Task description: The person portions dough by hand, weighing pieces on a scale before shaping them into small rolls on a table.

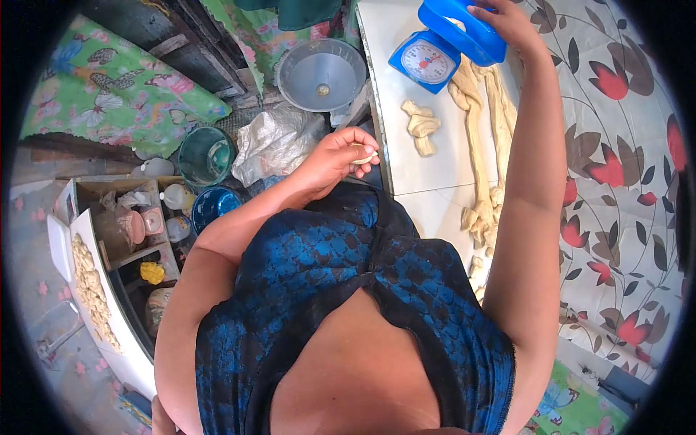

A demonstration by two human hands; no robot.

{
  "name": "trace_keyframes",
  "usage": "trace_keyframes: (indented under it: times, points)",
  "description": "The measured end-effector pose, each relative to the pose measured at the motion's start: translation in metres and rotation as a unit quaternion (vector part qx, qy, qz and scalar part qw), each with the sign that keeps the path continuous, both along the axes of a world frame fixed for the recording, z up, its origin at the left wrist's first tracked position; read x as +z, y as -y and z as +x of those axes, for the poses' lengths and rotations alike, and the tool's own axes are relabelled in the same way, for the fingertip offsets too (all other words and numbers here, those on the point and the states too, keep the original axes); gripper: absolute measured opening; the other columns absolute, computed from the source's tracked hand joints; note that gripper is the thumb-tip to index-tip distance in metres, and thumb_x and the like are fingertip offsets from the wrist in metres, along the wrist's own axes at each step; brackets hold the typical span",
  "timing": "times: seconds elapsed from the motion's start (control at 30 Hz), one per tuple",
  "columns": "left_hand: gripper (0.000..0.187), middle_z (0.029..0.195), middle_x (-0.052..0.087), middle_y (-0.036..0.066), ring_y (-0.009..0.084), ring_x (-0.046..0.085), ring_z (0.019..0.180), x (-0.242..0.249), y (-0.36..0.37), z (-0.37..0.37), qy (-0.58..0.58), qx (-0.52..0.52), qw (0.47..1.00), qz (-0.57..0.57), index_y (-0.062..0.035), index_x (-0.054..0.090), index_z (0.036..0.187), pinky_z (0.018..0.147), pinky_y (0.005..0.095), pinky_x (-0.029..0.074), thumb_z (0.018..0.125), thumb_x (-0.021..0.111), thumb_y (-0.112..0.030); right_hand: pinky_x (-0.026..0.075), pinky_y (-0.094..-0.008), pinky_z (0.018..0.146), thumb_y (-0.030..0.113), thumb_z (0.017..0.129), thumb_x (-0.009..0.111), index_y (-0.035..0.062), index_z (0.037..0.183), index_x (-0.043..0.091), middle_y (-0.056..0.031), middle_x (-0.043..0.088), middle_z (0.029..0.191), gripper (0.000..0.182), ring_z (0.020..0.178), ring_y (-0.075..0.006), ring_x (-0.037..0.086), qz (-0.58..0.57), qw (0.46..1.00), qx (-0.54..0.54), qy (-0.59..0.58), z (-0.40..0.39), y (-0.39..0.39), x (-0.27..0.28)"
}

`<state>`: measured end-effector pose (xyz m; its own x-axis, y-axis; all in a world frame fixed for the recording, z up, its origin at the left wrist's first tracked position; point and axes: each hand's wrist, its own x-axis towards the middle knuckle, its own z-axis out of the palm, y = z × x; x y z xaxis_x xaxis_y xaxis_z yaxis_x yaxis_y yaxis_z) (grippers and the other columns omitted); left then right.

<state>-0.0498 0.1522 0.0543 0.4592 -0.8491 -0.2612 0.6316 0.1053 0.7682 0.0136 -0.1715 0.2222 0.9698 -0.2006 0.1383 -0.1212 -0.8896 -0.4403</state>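
Note:
My left hand (342,161) is closed, its fingers curled round a small pale piece of dough (367,156) beside the table edge. At the top, my right hand (504,22) grips the rim of a blue tray (487,48) on top of a blue kitchen scale (428,61). The scale's round dial faces me. Below the scale lies a small heap of dough pieces (422,127). Long dough strips (475,152) run down the table, partly hidden behind my right arm.
The white tiled table (428,177) meets a flower-patterned curtain (609,152) on the right. To the left stand a grey basin (321,72), a white sack (272,141), a green bucket (206,156) and a blue bucket (215,205). Dough pieces (88,283) cover a white surface at far left.

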Motion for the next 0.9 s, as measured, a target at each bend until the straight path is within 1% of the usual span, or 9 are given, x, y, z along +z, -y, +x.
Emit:
trace_keyframes:
  times: [0.23, 0.37, 0.43, 0.47, 0.53, 0.63, 0.77, 0.87, 0.9]
  points:
    - [0.012, 0.084, 0.057, 0.003, 0.0070, 0.050, 0.069, 0.000, -0.001, 0.000, 0.002, 0.002, 1.000, -0.001, -0.0062, 0.055, 0.092, 0.063, 0.0208, 0.042, 0.088, 0.054, -0.018, 0.046, -0.0311, 0.079, 0.018, 0.075, 0.061, -0.0005, 0.110, 0.056, -0.0134, 0.062, 0.098, 0.039, 0.090, -0.0210, 0.058, -0.026, 0.999, 0.037, 0.005, 0.004, 0.005, -0.006]
    - [0.012, 0.084, 0.057, 0.003, 0.0072, 0.050, 0.069, -0.001, -0.001, 0.001, 0.004, 0.001, 1.000, -0.005, -0.0062, 0.055, 0.092, 0.063, 0.0207, 0.042, 0.088, 0.054, -0.018, 0.045, -0.0304, 0.080, 0.016, 0.075, 0.060, 0.0002, 0.111, 0.056, -0.0133, 0.062, 0.097, 0.040, 0.090, -0.0207, 0.058, -0.012, 0.999, 0.023, -0.026, 0.003, 0.000, -0.006]
    - [0.013, 0.084, 0.057, 0.003, 0.0073, 0.051, 0.069, -0.002, -0.001, 0.001, 0.004, 0.002, 1.000, -0.008, -0.0060, 0.054, 0.092, 0.063, 0.0207, 0.042, 0.087, 0.055, -0.018, 0.045, -0.0280, 0.075, 0.012, 0.073, 0.057, 0.0013, 0.112, 0.056, -0.0106, 0.062, 0.092, 0.040, 0.084, -0.0176, 0.057, 0.037, 0.994, 0.068, -0.079, 0.000, -0.003, -0.005]
    - [0.013, 0.084, 0.057, 0.003, 0.0073, 0.051, 0.069, -0.002, -0.001, 0.001, 0.004, 0.002, 1.000, -0.008, -0.0060, 0.054, 0.092, 0.063, 0.0207, 0.042, 0.087, 0.055, -0.018, 0.045, -0.0280, 0.075, 0.012, 0.073, 0.057, 0.0013, 0.112, 0.056, -0.0106, 0.062, 0.092, 0.040, 0.084, -0.0176, 0.057, 0.037, 0.994, 0.067, -0.079, -0.002, -0.004, -0.002]
    - [0.013, 0.084, 0.057, 0.004, 0.0074, 0.051, 0.069, -0.001, -0.001, 0.001, 0.000, 0.002, 1.000, -0.001, -0.0058, 0.054, 0.092, 0.063, 0.0206, 0.042, 0.087, 0.055, -0.018, 0.044, -0.0256, 0.068, 0.009, 0.071, 0.054, 0.0018, 0.111, 0.058, -0.0069, 0.061, 0.085, 0.040, 0.076, -0.0134, 0.055, 0.018, 0.980, 0.131, -0.150, -0.008, -0.017, 0.010]
    - [0.013, 0.084, 0.057, 0.004, 0.0075, 0.051, 0.069, -0.001, 0.000, 0.001, 0.002, 0.002, 1.000, -0.002, -0.0057, 0.054, 0.092, 0.063, 0.0207, 0.042, 0.087, 0.055, -0.017, 0.042, -0.0238, 0.063, 0.007, 0.070, 0.053, 0.0014, 0.107, 0.059, -0.0037, 0.059, 0.079, 0.038, 0.069, -0.0103, 0.051, 0.065, 0.980, 0.109, -0.155, -0.004, -0.013, 0.000]
    - [0.012, 0.084, 0.057, 0.004, 0.0075, 0.051, 0.069, 0.000, 0.001, 0.001, 0.001, 0.000, 1.000, -0.001, -0.0055, 0.054, 0.092, 0.063, 0.0208, 0.042, 0.087, 0.055, -0.017, 0.042, -0.0241, 0.063, 0.007, 0.070, 0.054, 0.0010, 0.102, 0.061, -0.0034, 0.059, 0.078, 0.033, 0.068, -0.0104, 0.051, 0.089, 0.987, 0.105, -0.088, -0.002, -0.001, -0.010]
    - [0.012, 0.084, 0.057, 0.004, 0.0075, 0.051, 0.069, 0.000, 0.002, 0.001, 0.004, -0.001, 1.000, 0.005, -0.0055, 0.054, 0.092, 0.063, 0.0209, 0.043, 0.087, 0.054, -0.016, 0.043, -0.0248, 0.065, 0.006, 0.071, 0.054, 0.0003, 0.098, 0.062, -0.0039, 0.059, 0.078, 0.029, 0.069, -0.0113, 0.052, 0.136, 0.988, 0.060, -0.043, -0.003, 0.003, -0.015]
    - [0.011, 0.084, 0.057, 0.004, 0.0075, 0.050, 0.069, 0.000, 0.003, 0.001, 0.003, -0.004, 1.000, 0.005, -0.0056, 0.054, 0.092, 0.063, 0.0210, 0.043, 0.087, 0.054, -0.016, 0.043, -0.0252, 0.064, 0.006, 0.071, 0.055, -0.0001, 0.096, 0.062, -0.0041, 0.059, 0.076, 0.026, 0.069, -0.0119, 0.053, 0.110, 0.987, 0.111, -0.025, -0.004, 0.002, -0.016]
